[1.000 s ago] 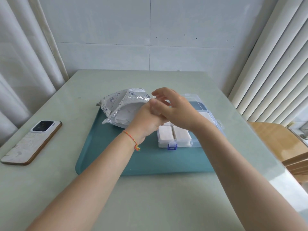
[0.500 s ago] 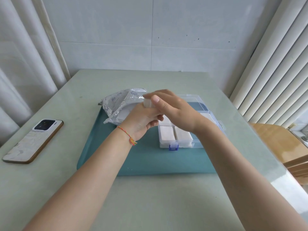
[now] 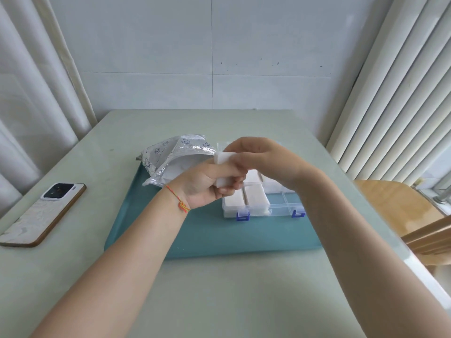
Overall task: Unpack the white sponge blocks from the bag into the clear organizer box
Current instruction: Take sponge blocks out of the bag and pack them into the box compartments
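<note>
Both hands meet above the teal tray (image 3: 210,237). The left hand (image 3: 207,184) and right hand (image 3: 263,157) each curl their fingers around a white sponge block (image 3: 223,170), possibly two stacked. Behind them the bag (image 3: 175,154) lies open on the tray. The clear organizer box (image 3: 275,206) beneath holds other blocks. A phone (image 3: 44,213) lies on the surface (image 3: 219,301).

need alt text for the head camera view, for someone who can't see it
Both hands, left hand and right hand, hold a white sponge block above a clear organizer box partly filled with blocks. An open foil bag lies behind on a teal tray.
</note>
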The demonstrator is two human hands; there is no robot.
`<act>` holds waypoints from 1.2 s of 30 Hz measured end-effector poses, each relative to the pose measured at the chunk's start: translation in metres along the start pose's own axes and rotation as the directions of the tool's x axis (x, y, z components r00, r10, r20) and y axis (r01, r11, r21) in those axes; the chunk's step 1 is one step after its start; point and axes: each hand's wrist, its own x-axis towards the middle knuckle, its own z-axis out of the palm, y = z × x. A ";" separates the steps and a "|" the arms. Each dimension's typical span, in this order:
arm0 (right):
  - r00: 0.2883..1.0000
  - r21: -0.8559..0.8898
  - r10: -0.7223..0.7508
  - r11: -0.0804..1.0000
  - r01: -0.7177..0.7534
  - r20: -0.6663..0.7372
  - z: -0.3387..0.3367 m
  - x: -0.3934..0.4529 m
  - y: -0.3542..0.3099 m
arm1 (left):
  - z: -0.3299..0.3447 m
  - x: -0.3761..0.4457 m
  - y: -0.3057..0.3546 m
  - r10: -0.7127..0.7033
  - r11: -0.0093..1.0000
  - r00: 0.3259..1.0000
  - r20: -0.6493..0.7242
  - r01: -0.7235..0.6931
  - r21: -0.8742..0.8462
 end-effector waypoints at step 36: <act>0.896 -0.590 0.263 0.681 -0.435 -0.357 -0.015 -0.022 0.091 | 0.059 0.041 -0.027 0.178 0.192 0.941 -0.286 0.252 0.948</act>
